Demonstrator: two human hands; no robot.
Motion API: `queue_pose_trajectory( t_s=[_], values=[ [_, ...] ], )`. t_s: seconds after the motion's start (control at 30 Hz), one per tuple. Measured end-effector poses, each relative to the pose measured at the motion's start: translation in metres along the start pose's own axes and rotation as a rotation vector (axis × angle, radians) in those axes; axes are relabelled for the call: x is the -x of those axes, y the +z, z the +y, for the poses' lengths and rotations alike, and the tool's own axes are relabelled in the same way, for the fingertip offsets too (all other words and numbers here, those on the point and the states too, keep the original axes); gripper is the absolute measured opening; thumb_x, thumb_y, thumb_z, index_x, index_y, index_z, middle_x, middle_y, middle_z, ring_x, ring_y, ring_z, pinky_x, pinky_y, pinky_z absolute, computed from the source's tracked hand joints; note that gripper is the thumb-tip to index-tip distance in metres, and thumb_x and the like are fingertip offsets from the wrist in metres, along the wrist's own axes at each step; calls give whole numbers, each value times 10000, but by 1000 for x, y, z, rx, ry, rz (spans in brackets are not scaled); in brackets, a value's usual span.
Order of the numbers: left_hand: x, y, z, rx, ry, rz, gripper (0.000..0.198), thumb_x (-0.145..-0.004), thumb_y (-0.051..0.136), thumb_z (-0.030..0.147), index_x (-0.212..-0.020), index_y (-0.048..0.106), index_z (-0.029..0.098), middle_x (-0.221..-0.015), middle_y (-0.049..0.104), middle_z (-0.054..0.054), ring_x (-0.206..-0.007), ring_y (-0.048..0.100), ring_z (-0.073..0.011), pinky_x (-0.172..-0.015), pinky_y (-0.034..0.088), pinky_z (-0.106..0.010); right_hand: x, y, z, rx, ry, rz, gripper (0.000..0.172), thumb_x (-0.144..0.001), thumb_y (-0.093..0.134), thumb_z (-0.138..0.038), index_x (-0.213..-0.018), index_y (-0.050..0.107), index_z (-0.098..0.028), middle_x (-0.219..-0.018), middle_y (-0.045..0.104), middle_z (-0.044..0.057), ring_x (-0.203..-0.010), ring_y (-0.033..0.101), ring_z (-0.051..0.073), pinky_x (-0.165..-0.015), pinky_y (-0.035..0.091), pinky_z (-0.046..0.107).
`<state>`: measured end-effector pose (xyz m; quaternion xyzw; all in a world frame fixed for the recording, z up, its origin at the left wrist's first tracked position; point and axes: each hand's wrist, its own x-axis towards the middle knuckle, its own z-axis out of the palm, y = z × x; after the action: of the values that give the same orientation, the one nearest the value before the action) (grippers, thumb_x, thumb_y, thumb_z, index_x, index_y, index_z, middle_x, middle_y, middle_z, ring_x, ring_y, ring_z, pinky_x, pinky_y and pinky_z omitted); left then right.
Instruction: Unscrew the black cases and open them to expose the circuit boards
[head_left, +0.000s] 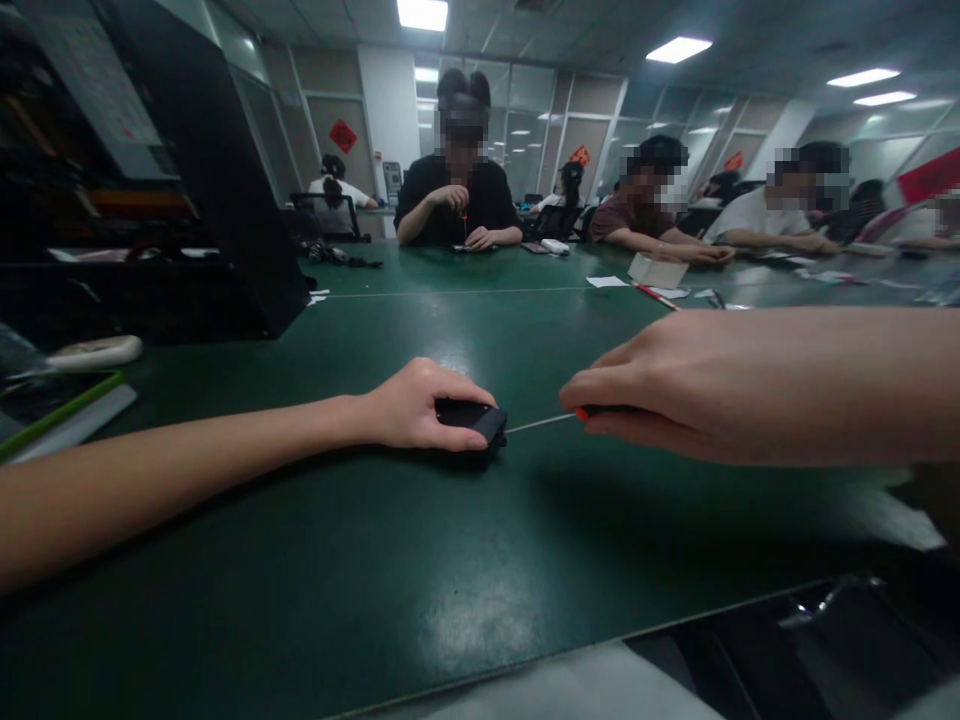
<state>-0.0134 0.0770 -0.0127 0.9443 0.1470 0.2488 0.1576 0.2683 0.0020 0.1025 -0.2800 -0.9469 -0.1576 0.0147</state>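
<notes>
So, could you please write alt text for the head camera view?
A left hand holds a small black device at a green table, while the right hand holds a tool, its thin shaft pointing at the device. A person in black sits opposite.

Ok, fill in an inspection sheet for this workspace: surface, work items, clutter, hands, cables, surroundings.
Surface: green table, glossy, reflecting light.
Work items: black device; screwdriver, its shaft pointing at the device's right end, contact unclear.
Clutter: white paper and small pale box beyond the right hand.
Hands: left hand grips the device; right grips the screwdriver.
Cables: dark tangle far left, possibly cables.
Surroundings: co-worker seated opposite; black casing at left.
</notes>
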Motion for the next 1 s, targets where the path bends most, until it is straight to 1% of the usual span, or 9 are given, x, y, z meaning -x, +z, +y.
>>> queue_pose_trajectory(
  t_s=[0.03, 0.1, 0.23, 0.37, 0.47, 0.7, 0.87, 0.93, 1.0],
  values=[
    [0, 0, 0, -4, 4, -2, 413, -848, 725, 465, -1126, 748, 160, -969, 785, -84, -816, 728, -197, -729, 518, -255, 7, 5, 0, -32, -53, -85, 277, -983, 491, -439, -1002, 706, -267, -793, 689, 21, -572, 536, 108, -523, 362, 275],
    [0, 0, -1, -7, 11, -7, 415, -853, 719, 464, -1137, 742, 162, -973, 784, -82, -815, 726, -194, -728, 519, -252, 15, 15, -2, -102, -84, -137, 312, -1024, 397, -386, -1114, 667, -260, -856, 700, 31, -627, 579, 129, -549, 379, 285],
    [0, 0, -1, -16, 30, -2, 422, -865, 708, 464, -1136, 734, 141, -989, 783, -98, -836, 728, -200, -749, 523, -254, 16, 46, -7, -148, -87, -46, 334, -1044, 339, -320, -1179, 620, -198, -896, 699, 39, -684, 611, 117, -597, 392, 264],
    [1, 1, -2, -24, 27, 8, 443, -864, 703, 491, -1135, 729, 142, -1017, 782, -108, -862, 732, -213, -781, 530, -270, 4, 83, 1, -109, -173, -22, 311, -1037, 349, -286, -1213, 567, -150, -941, 690, 59, -672, 591, 100, -569, 323, 249],
    [2, 3, -3, -14, 37, 16, 455, -874, 685, 513, -1144, 718, 148, -1027, 778, -114, -883, 729, -220, -786, 532, -279, -1, 97, 11, -56, -204, -8, 289, -1028, 366, -275, -1204, 558, -150, -959, 687, 66, -692, 589, 100, -565, 283, 247],
    [7, 7, -2, -68, 26, 127, 424, -867, 705, 491, -1132, 713, 159, -1034, 775, -111, -909, 721, -222, -833, 537, -301, 18, 86, 22, 157, -137, 77, 301, -1031, 367, -297, -1186, 594, -173, -856, 678, 43, -638, 564, 86, -511, 178, 255],
    [7, 9, 2, -92, -5, 137, 419, -856, 723, 484, -1103, 715, 145, -990, 770, -99, -859, 710, -212, -779, 529, -289, 16, 78, -5, 340, -93, 61, 307, -972, 431, -182, -1239, 578, -154, -807, 664, 51, -564, 552, 109, -491, 103, 284],
    [6, 12, 6, -125, -55, 153, 411, -858, 721, 485, -1094, 716, 149, -984, 767, -92, -844, 706, -209, -767, 529, -289, 10, 77, -18, 332, -57, 23, 340, -942, 448, -147, -1263, 562, -139, -825, 670, 61, -553, 559, 122, -487, 96, 294],
    [5, 14, 12, -150, -105, 164, 396, -865, 712, 483, -1091, 717, 158, -995, 765, -87, -854, 705, -213, -777, 531, -295, 4, 78, -26, 238, -16, -23, 326, -946, 456, -172, -1255, 555, -136, -849, 679, 63, -561, 572, 125, -485, 118, 294]
  ],
)
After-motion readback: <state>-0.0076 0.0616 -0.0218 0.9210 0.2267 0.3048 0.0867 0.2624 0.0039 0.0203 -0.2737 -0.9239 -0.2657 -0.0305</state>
